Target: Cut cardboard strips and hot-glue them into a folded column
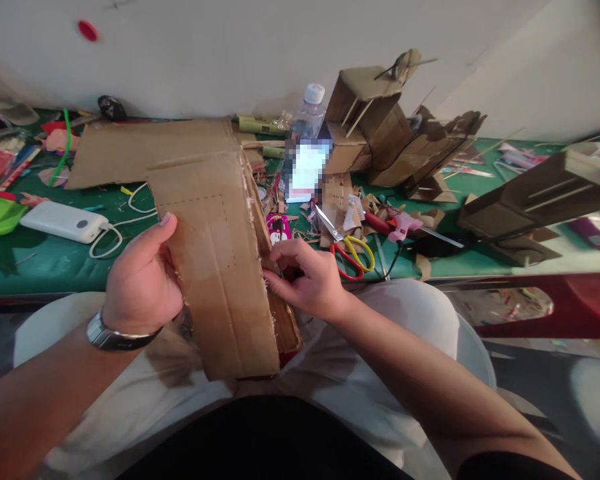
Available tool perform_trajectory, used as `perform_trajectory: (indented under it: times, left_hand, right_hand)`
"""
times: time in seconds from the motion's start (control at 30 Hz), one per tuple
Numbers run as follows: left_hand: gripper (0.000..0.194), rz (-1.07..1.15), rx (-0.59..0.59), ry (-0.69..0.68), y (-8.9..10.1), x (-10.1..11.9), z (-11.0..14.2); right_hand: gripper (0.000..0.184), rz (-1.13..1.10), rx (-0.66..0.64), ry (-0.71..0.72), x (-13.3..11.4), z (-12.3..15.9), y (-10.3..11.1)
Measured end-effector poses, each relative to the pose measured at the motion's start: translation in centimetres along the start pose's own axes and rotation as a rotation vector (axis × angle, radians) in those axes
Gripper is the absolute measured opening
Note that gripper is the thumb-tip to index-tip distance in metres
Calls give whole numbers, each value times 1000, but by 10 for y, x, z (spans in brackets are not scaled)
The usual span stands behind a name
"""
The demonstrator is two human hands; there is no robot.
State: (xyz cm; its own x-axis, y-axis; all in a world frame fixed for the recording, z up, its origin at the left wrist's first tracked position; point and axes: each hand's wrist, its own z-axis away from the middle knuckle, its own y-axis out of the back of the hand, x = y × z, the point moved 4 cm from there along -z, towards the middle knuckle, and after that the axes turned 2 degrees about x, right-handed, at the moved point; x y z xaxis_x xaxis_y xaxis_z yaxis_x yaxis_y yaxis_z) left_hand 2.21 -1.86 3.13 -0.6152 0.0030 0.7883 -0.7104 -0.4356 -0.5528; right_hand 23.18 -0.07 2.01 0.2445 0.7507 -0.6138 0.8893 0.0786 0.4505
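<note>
A folded sheet of brown cardboard (207, 267) is held over my lap, its torn edge facing right. My left hand (143, 277) grips its left edge, thumb on the upper face and the other fingers hidden behind. At the torn right edge, my right hand (307, 277) has its thumb and curled fingers closed on the cardboard. A dashed rectangle is marked on the upper face. Just beyond my right hand lie scissors (344, 243) with red and yellow handles, and a pink glue gun (405, 227).
On the green table (230, 283) stand cardboard models (360, 133) and another cardboard structure (535, 193) at right. A lit phone (307, 170) leans near a plastic bottle (310, 113). A white power bank (63, 222) with a cable lies left. Cardboard scraps litter the middle.
</note>
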Motion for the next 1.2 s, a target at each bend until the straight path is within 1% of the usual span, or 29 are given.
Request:
perform_trajectory:
  times: [0.1,0.3,0.5,0.53,0.63,0.73,0.83,0.93,1.07,1.13,1.2]
  left_hand:
    - [30,-12,34,18,0,0,1]
    - [29,13,0,30,-3,2,2]
    - [28,20,43,34,-3,3,2]
    - [27,20,40,35,-3,3,2]
    - [27,8,38,38,-1,2,1]
    - [28,-3,50,53,0,2,2]
    - [31,-16,40,60,-1,1,4]
    - [29,-40,25,75,-1,-1,5]
    - [25,-40,-10,8,0,-1,3]
    - [25,-33,-21,-20,1,0,1]
    - [24,-29,-18,-37,1,1,-1]
  right_hand:
    - [17,33,-7,34,-2,0,0]
    - [26,84,27,33,-2,2,-4]
    - [40,74,69,32,-1,2,-6]
    - [39,69,73,13,0,2,-5]
    - [25,36,59,-34,1,2,-2]
    - [20,-1,9,16,-2,2,0]
    - [24,-26,-9,77,-4,1,1]
    - [31,-10,7,88,-3,1,-2]
    - [44,25,28,113,-3,2,-6]
    - [45,7,25,97,-3,2,-3]
    - [38,-56,7,34,-2,1,1]
